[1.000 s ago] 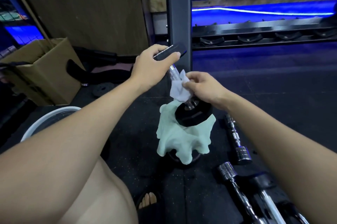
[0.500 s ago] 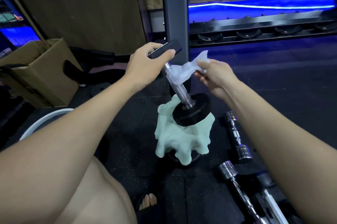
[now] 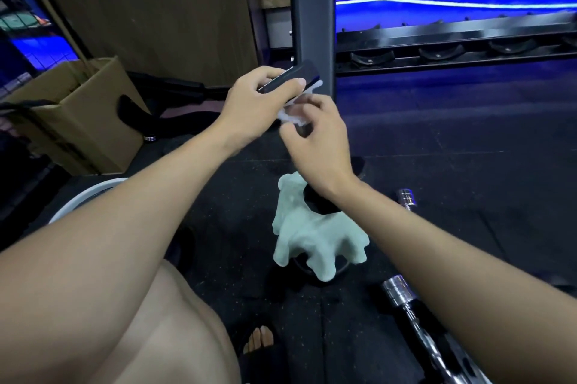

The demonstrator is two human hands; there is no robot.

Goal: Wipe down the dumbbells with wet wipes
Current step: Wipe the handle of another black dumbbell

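Both hands meet at the dumbbell's [image 3: 290,77] far upper end: the left hand [image 3: 254,102] grips its plate, the right hand [image 3: 315,130] pinches the wet wipe [image 3: 288,115] just below.

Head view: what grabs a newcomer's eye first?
Centre frame, two bare arms meet: the left hand grips the dumbbell's upper black plate, and the right hand holds a white wet wipe just under it. Below them, a pale green cloth lies draped beneath the dumbbell's lower plate on the black floor. A bright blue light strip glows upper right, behind the rack.
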